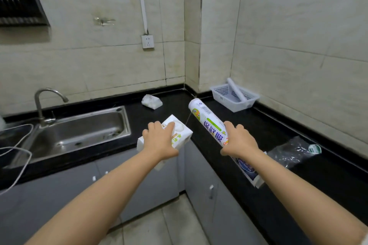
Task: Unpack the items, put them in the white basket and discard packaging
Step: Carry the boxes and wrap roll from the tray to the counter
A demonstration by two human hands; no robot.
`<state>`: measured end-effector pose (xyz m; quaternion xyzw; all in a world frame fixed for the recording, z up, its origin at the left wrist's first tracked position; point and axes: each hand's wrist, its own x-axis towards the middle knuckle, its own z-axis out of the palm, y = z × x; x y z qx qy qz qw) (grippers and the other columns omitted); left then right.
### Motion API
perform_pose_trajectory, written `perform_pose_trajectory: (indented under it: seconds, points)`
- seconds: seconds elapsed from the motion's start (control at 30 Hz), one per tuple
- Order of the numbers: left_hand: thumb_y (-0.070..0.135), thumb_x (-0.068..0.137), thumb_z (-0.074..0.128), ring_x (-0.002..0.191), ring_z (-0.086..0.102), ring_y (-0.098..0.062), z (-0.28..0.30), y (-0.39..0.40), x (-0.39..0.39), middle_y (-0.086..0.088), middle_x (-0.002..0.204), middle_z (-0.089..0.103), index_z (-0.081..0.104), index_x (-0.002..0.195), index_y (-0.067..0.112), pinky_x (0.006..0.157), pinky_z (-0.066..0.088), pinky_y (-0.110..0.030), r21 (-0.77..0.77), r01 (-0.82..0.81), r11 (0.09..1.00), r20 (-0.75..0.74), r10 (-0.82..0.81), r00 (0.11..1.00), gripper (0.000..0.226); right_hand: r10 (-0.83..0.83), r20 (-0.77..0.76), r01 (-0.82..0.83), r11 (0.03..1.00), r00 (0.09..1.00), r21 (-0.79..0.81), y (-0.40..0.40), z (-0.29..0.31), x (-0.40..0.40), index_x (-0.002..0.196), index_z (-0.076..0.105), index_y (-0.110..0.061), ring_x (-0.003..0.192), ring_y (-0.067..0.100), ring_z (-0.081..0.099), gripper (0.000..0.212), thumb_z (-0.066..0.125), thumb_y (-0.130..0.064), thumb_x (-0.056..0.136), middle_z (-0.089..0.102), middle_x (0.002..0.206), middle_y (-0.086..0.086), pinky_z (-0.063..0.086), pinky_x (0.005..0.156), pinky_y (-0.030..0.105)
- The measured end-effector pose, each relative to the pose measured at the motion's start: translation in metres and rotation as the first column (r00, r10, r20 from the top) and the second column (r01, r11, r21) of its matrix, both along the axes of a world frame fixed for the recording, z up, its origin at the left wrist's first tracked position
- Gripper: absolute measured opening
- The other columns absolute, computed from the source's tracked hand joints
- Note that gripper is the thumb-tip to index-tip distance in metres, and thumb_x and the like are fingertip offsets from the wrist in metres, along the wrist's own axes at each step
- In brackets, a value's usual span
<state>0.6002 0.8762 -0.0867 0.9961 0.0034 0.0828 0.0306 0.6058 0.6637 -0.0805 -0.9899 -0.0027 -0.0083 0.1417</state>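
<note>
My left hand grips a white tissue pack with green and orange print, held over the counter's front edge near the corner. My right hand holds a white cling-film roll with purple lettering by its near end; the roll points up and away. A white basket sits in the far right corner with a plain white roll leaning inside it. Under my right wrist a blue-and-white box lies at the counter edge, partly hidden.
A crumpled white packet lies on the black counter near the back wall. Clear plastic packaging with a green label lies to the right. A steel sink and tap are on the left, with white cables beside them.
</note>
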Motion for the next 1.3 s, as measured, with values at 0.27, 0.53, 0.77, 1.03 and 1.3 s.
perform_pose_trajectory:
  seconds: [0.27,0.53,0.77,1.03,1.3]
  points:
    - [0.04,0.066,0.068,0.11,0.038,-0.031,-0.008,-0.002,0.166,-0.011,0.118,0.044,0.039,0.128,0.025,0.09,0.036,-0.039,-0.016,0.055,0.998,-0.05,-0.055,0.997,0.07,-0.14,-0.081,0.148,0.983,0.987,0.11,-0.018,-0.018,0.137,0.128,0.03,-0.021,0.086,0.024,0.047,0.08,0.074,-0.026,0.061,0.043,0.105,0.01,0.041,0.066,0.032]
    - [0.045,0.066,0.071,0.117,0.037,-0.032,-0.03,-0.083,0.309,-0.014,0.126,0.043,0.034,0.135,0.025,0.096,0.036,-0.04,-0.106,0.288,0.952,-0.175,-0.303,0.937,0.08,-0.466,-0.159,0.492,0.829,0.87,0.265,-0.058,-0.051,0.201,0.124,0.036,-0.017,0.081,0.025,0.049,0.073,0.073,-0.023,0.062,0.044,0.101,0.009,0.041,0.067,0.03]
    - [0.049,0.065,0.071,0.117,0.038,-0.031,-0.07,-0.183,0.358,-0.015,0.125,0.043,0.033,0.133,0.025,0.094,0.037,-0.039,-0.167,0.47,0.867,-0.288,-0.499,0.818,0.082,-0.757,-0.319,0.773,0.364,0.57,0.519,-0.088,-0.1,0.2,0.112,0.043,-0.008,0.094,0.034,0.061,0.058,0.072,-0.014,0.062,0.057,0.113,0.018,0.052,0.077,0.036]
    - [0.048,0.066,0.069,0.116,0.038,-0.031,-0.125,-0.276,0.382,-0.015,0.125,0.043,0.03,0.135,0.025,0.096,0.036,-0.041,-0.229,0.489,0.842,-0.325,-0.54,0.776,0.082,-0.825,-0.464,0.845,0.03,0.322,0.534,-0.133,-0.155,0.23,0.112,0.043,-0.004,0.098,0.031,0.06,0.056,0.071,-0.015,0.064,0.056,0.116,0.018,0.052,0.081,0.034]
    - [0.048,0.07,0.069,0.115,0.037,-0.033,-0.167,-0.322,0.42,-0.018,0.127,0.039,0.031,0.136,0.026,0.098,0.035,-0.043,-0.205,0.472,0.857,-0.36,-0.515,0.778,0.079,-0.876,-0.431,0.935,0.058,0.216,0.349,-0.148,-0.203,0.276,0.123,0.032,-0.007,0.111,0.036,0.048,0.072,0.074,-0.02,0.066,0.042,0.121,0.019,0.046,0.09,0.039]
